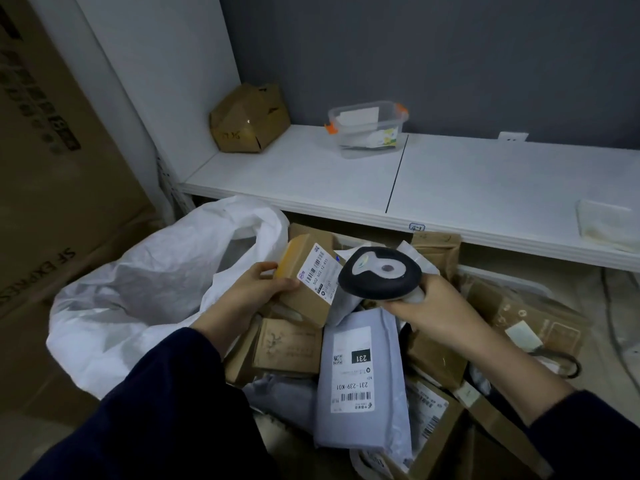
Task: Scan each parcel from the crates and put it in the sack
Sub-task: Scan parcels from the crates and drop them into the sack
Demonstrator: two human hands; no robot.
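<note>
My left hand point(258, 292) grips a small brown cardboard parcel point(304, 282) with a white barcode label facing up, held above the pile. My right hand point(429, 306) grips the handle of a black handheld scanner point(379, 273), its head right beside the parcel's label. Below lies a pile of several parcels, among them a grey mailer bag point(360, 382) marked 231 and a brown box point(287, 348). The open white sack point(138, 296) gapes to the left of the pile. The crates are mostly hidden under the parcels.
A white shelf point(450, 181) runs across behind the pile, carrying a crumpled brown box point(249, 119) and a clear plastic tub point(367, 128) with orange clips. Large cardboard cartons point(52, 168) stand at the left. A cable point(568, 365) lies at the right.
</note>
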